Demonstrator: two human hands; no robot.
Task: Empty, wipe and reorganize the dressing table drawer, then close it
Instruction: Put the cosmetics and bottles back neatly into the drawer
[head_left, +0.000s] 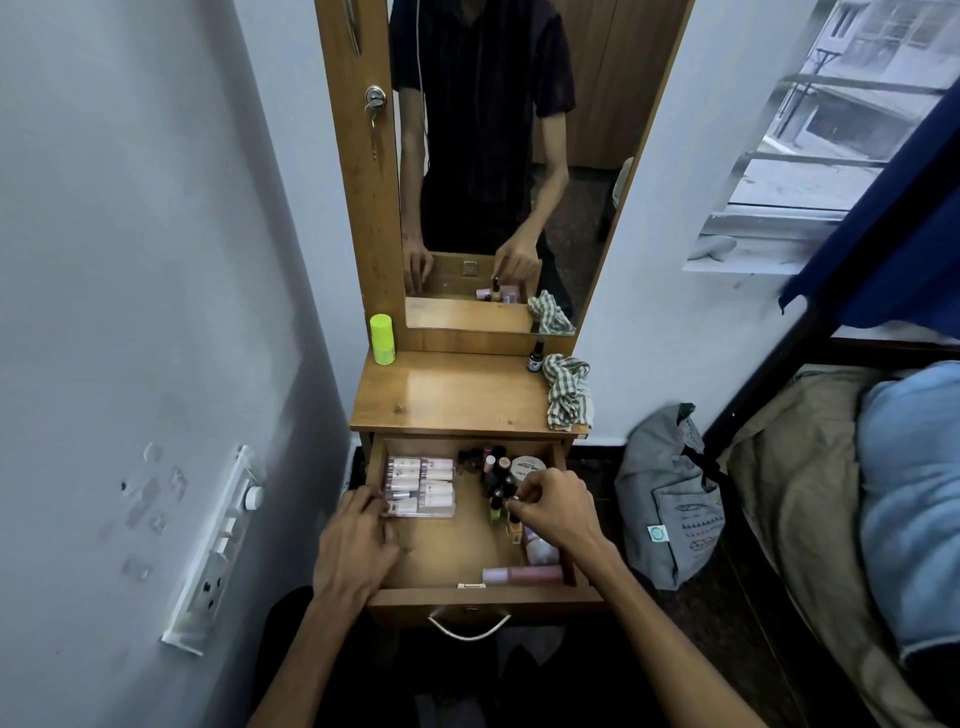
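Head camera view, looking down: a wooden dressing table drawer (470, 597) is pulled fully open toward the viewer, its long axis running from the table front out to a curved metal handle (469, 627) at the near edge.

Inside, at the left, a clear plastic pack of pale pink tubes (420, 487) is laid flat, the tubes lying crosswise from left to right. The left hand (358, 545) is rested on the near left corner of this pack, fingers curled over its edge.

At the right of the drawer, a cluster of small nail polish bottles (497, 480) is stood upright beside a round white-lidded jar (528, 464). The right hand (558, 506) is held over this cluster, fingertips pinched together on a small bottle cap. A pink tube (522, 574) is laid crosswise along the near wall.

On the tabletop (457, 395), a checked green-and-white cloth (567, 391) is bunched at the right edge, just beside a small dark dropper bottle (535, 357); a neon yellow-green cylinder (382, 339) is stood upright at the left rear. A tall mirror (498, 156) is mounted behind.
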